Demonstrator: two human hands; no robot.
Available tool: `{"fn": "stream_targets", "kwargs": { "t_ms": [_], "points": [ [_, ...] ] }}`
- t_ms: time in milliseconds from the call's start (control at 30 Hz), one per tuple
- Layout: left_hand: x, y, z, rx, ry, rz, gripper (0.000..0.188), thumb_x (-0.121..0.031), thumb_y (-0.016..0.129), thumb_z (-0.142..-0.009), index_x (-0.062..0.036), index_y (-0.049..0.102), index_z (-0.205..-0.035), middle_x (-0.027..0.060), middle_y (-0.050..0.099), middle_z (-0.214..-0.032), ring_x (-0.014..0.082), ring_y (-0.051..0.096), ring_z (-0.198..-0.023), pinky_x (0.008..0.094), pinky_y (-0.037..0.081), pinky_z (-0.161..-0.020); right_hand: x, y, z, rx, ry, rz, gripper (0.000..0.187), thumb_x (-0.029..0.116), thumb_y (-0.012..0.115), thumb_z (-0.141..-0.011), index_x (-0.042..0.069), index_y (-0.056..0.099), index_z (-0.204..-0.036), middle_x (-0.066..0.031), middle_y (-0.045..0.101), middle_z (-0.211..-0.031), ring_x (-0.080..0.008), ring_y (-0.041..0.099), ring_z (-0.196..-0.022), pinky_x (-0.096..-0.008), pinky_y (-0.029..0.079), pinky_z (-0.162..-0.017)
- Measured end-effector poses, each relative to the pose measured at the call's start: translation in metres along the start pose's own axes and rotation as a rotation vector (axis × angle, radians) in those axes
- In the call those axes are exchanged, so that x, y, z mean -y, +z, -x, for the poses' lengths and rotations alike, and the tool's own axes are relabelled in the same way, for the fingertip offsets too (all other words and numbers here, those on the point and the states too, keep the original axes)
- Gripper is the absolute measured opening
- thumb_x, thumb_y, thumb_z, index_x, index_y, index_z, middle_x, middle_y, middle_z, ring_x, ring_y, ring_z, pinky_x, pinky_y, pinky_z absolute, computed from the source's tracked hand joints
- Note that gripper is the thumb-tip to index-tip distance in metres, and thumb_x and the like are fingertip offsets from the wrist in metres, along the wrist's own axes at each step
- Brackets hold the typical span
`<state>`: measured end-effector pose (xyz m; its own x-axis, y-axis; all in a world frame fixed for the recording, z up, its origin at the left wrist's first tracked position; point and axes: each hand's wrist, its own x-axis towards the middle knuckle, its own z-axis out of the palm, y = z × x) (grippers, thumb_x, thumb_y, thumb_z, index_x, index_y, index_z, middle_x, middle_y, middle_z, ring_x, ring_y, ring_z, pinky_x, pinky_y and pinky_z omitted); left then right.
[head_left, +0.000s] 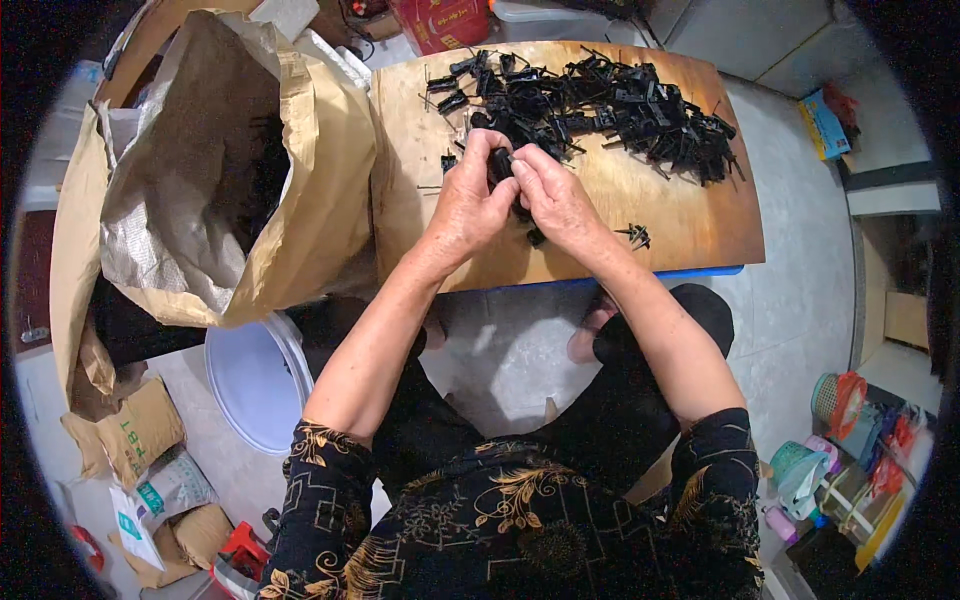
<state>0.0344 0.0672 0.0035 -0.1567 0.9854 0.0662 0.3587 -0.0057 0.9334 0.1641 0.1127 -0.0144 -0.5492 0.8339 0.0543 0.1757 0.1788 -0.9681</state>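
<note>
Over the near middle of a wooden board (700,225), my two hands meet around a small black plastic part (500,167). My left hand (470,195) is closed on it, fingers curled and thumb pointing inward. Pinched against the same part from the other side is my right hand (553,198); the fingers hide much of it. Just beyond them lies a heap of similar black plastic parts (640,115) with thin stems, spread toward the right. A few thin black pieces (636,236) lie apart near the board's front edge, beside my right wrist.
A large open paper sack (335,190) with a woven lining stands left of the board, dark pieces inside. Below it is a white bucket (255,385). Smaller brown bags (145,430) lie at lower left. Baskets and plastic bags (838,400) stand at the right.
</note>
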Motion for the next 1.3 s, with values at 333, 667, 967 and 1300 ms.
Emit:
{"fn": "stream_targets", "kwargs": {
  "t_ms": [333, 667, 967, 1300],
  "points": [
    [-0.013, -0.014, -0.001, 0.161, -0.253, 1.049, 0.031, -0.004, 0.049, -0.084, -0.0070, 0.041, -0.113, 0.0082, 0.056, -0.081, 0.0108, 0.051, -0.054, 0.0187, 0.036, -0.041, 0.005, -0.021, 0.007, 0.081, 0.150, -0.361, 0.022, 0.024, 0.047, -0.093, 0.005, 0.051, -0.103, -0.0028, 0.058, -0.078, -0.0030, 0.045, -0.048, -0.0157, 0.037, -0.043],
    [-0.010, -0.015, 0.015, 0.428, -0.308, 0.967, 0.037, -0.012, 0.050, -0.088, -0.0059, 0.043, -0.124, 0.0081, 0.056, -0.081, 0.0083, 0.048, -0.053, 0.0161, 0.035, -0.041, 0.017, -0.029, 0.014, 0.156, 0.123, -0.466, 0.018, 0.024, 0.055, -0.089, 0.007, 0.053, -0.095, 0.0002, 0.059, -0.072, 0.0002, 0.040, -0.047, -0.0141, 0.027, -0.040],
    [-0.013, -0.013, 0.020, 0.411, -0.294, 0.819, 0.039, -0.017, 0.054, -0.087, -0.0066, 0.044, -0.124, 0.0067, 0.059, -0.086, 0.0079, 0.056, -0.060, 0.0144, 0.034, -0.041, 0.016, -0.030, 0.013, 0.190, 0.189, -0.393, 0.023, 0.023, 0.058, -0.087, 0.003, 0.056, -0.097, -0.0005, 0.059, -0.073, -0.0038, 0.050, -0.057, -0.0181, 0.038, -0.048],
    [-0.014, -0.009, 0.020, 0.186, -0.143, 0.349, 0.036, -0.014, 0.048, -0.090, -0.0077, 0.044, -0.125, 0.0030, 0.060, -0.087, 0.0053, 0.057, -0.065, 0.0159, 0.037, -0.044, 0.009, -0.021, 0.012, 0.123, 0.270, -0.524, 0.029, 0.029, 0.046, -0.093, 0.001, 0.054, -0.099, 0.0000, 0.052, -0.064, -0.0047, 0.043, -0.045, -0.0190, 0.034, -0.038]
  ]
}}
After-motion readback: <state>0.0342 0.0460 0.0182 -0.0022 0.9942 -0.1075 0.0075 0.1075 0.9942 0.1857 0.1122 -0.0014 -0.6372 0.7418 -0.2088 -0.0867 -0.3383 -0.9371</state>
